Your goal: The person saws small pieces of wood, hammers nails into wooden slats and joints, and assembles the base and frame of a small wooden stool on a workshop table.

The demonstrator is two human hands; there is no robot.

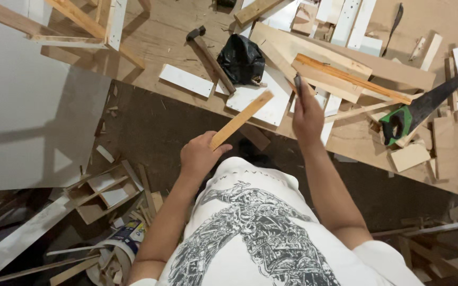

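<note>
The wooden strip (241, 119) sits in the left hand (201, 154), whose fingers close around its lower end. Its long axis runs diagonally, the free end pointing up and right over the near edge of the worktop (160, 37). The right hand (307, 114) grips a thin dark tool (297, 83) upright. A hammer (210, 50) and black bag (241, 58) lie beyond; a green-handled saw (420, 108) lies toward the right edge.

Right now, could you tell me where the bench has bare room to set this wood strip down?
Bare board lies left of the hammer, above the white strip. Another patch sits right of the saw. Around the black bag and long planks it is crowded.
</note>
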